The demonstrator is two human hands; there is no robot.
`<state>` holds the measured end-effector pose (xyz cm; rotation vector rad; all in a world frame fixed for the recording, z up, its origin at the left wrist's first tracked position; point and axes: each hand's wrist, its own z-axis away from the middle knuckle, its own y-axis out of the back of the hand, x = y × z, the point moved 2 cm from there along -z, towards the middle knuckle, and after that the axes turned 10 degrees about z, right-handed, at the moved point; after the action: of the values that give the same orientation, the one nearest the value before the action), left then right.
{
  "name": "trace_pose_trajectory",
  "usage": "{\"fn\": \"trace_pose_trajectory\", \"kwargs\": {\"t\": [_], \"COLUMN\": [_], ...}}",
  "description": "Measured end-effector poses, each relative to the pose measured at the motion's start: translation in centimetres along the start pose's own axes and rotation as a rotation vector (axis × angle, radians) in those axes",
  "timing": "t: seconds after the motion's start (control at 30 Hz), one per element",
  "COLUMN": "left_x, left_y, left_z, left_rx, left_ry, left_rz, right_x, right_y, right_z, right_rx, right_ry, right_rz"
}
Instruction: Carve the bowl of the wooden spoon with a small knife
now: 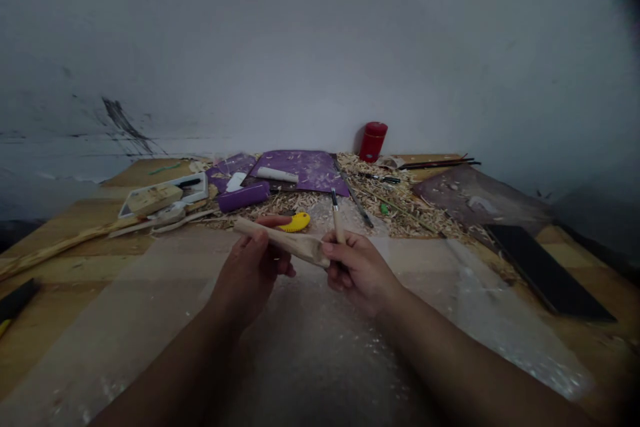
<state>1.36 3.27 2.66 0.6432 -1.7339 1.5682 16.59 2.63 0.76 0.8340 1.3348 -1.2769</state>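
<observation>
Pale wood: one shaped piece [283, 241], held by both our hands above the plastic sheet [320, 347], slanting from far left to near right, just to the near side of the yellow-handled item [300, 221]. Left hand [251, 268] pinches the left part, thumb on the near side, fingers curled behind and under. Right hand [361, 265] has its thumb pressed on the right end, index wrapped round a slim tool [339, 227], metal end up, wooden handle in the grip. Lower right fingers are curled; we can't tell how much load they take

Step in hand reads as steadying and turning the piece with the tool parked in the right grip. To do it well, we'd support both ends, keep the metal end aimed away from the left fingers, tilt the hollow on the right end to the light, and firm up the left pinch before any cutting pressure. Light's dim, so go slow

Labels: red can [373, 142] at the far side has a small pale mark low down, unreadable. No legible writing on the purple mat [313, 170], black slab [550, 273] or white tray [201, 192]. No brands we can call
</observation>
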Motion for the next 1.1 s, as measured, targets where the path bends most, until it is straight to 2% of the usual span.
{"fn": "trace_pose_trajectory", "kwargs": {"t": [0.13, 0.27, 0.37, 0.47, 0.57, 0.87, 1.1], "left_x": [-0.6, -0.4, 0.1, 0.5, 0.8, 1.5, 1.2], "left_y": [0.2, 0.4, 0.4, 0.4, 0.4, 1.0, 0.8], "left_z": [0.1, -0.1, -0.4, -0.6, -0.7, -1.0, -1.0], "left_rx": [0.169, 0.235, 0.149, 0.020, -0.064, -0.166, -0.159], "left_ry": [-0.074, -0.045, 0.043, 0.113, 0.150, 0.156, 0.158], "left_rz": [-0.065, -0.014, 0.124, 0.236, 0.293, 0.267, 0.173], "right_x": [0.5, -0.4, -1.7, -2.7, -2.6, -2.5, -2.4], "right_y": [-0.9, -0.7, -0.3, -0.6, -1.2, -1.4, -2.4], "right_z": [0.6, 1.3, 2.0, 2.8, 3.3, 4.1, 5.1], "right_rx": [-0.086, -0.096, -0.076, -0.059, -0.109, -0.120, -0.017], "right_ry": [-0.012, 0.091, 0.238, 0.523, 0.619, 0.705, 0.798], "right_rz": [0.074, 0.199, 0.394, 0.920, 1.257, 1.647, 1.840]}}
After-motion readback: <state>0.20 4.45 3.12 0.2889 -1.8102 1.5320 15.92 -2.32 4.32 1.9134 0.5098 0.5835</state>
